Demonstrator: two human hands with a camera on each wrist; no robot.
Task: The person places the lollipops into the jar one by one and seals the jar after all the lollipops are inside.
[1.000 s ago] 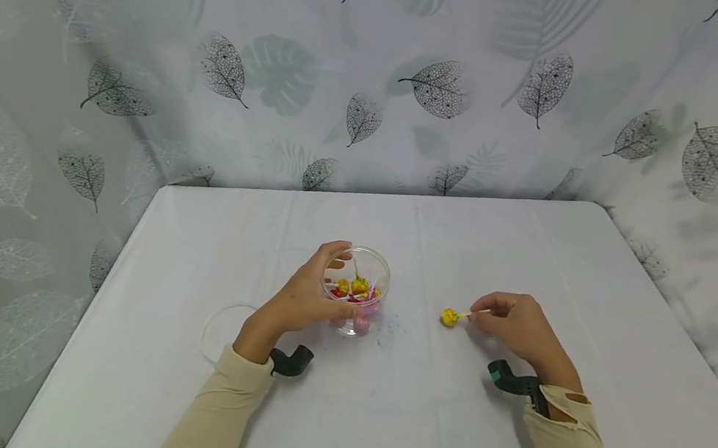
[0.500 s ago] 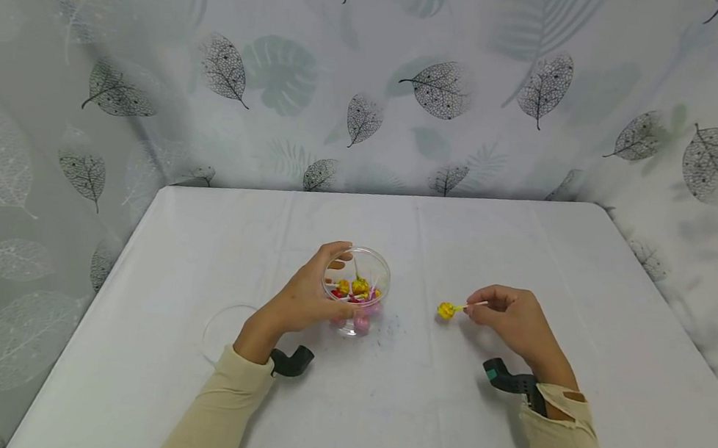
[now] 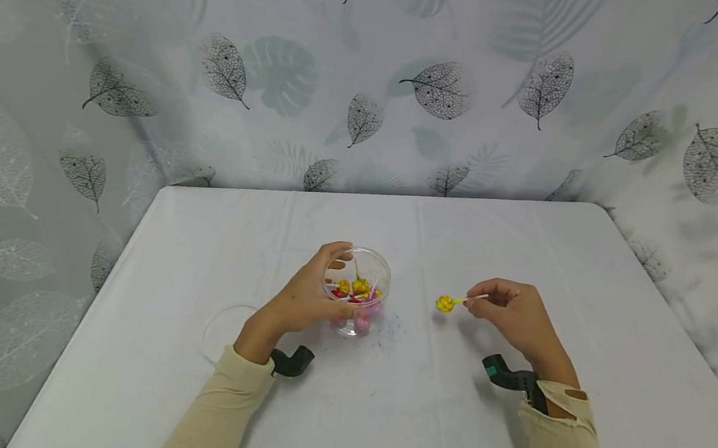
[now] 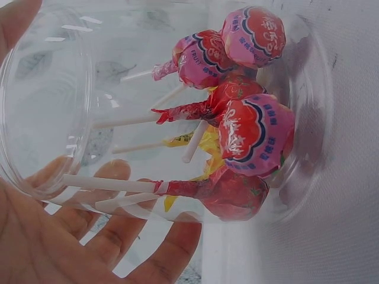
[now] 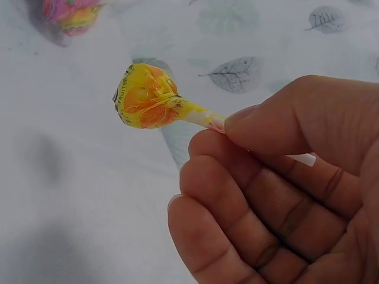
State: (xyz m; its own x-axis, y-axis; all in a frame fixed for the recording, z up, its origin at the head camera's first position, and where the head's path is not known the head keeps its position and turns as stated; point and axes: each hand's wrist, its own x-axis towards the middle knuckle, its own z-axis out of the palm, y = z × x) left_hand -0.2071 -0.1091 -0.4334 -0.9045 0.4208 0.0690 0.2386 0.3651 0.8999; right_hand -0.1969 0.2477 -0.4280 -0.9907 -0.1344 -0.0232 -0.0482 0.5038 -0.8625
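Note:
My left hand (image 3: 304, 295) grips a clear plastic jar (image 3: 382, 265) around its side, near the rim; it stands upright and uncovered on the table. Inside are several wrapped lollipops, among them a pink lollipop (image 4: 254, 133), a red lollipop (image 4: 234, 195) and yellow ones partly hidden behind, with white sticks toward the mouth. To the right of the jar, my right hand (image 3: 511, 312) pinches the white stick of a yellow lollipop (image 5: 145, 97) between thumb and index finger. That lollipop's head points left toward the jar, raised over the table with its shadow below.
A clear round lid (image 3: 205, 332) lies on the white-covered table (image 3: 390, 420), left of the jar and partly behind the left wrist. Small bluish specks mark the cloth right of the jar. A leaf-patterned curtain (image 3: 392, 50) hangs behind and along both sides.
My right hand has lifted the yellow lollipop off the table and shifted it slightly left and away from me. The left hand and jar stay put.

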